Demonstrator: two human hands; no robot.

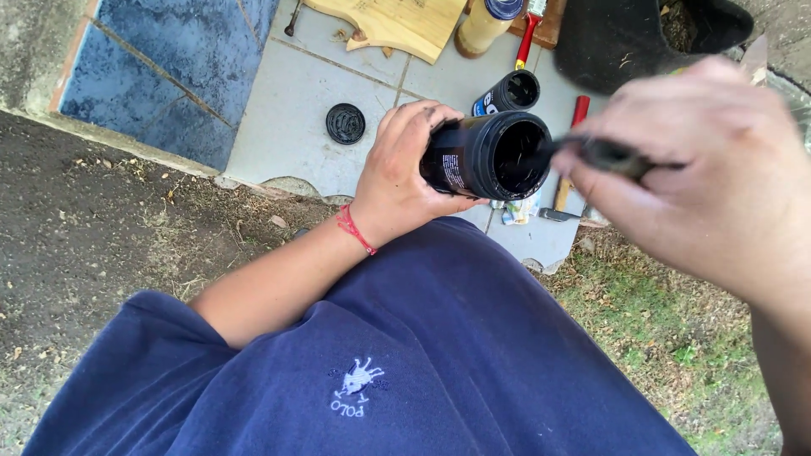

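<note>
My left hand [404, 169] grips a black jar [484, 155] around its side, tilted so its open mouth faces my right hand. My right hand [710, 177] pinches a dark paintbrush [596, 154] whose tip reaches into the jar's mouth. A red string bracelet [356, 229] sits on my left wrist. A navy shirt fills the lower part of the view.
On the pale tiles below lie a black round lid [345, 123], a second open black jar [509, 91], a wooden board [390, 23], a tan bottle [485, 23], red-handled tools [529, 34] and a black pot [642, 38]. Dirt lies left, grass right.
</note>
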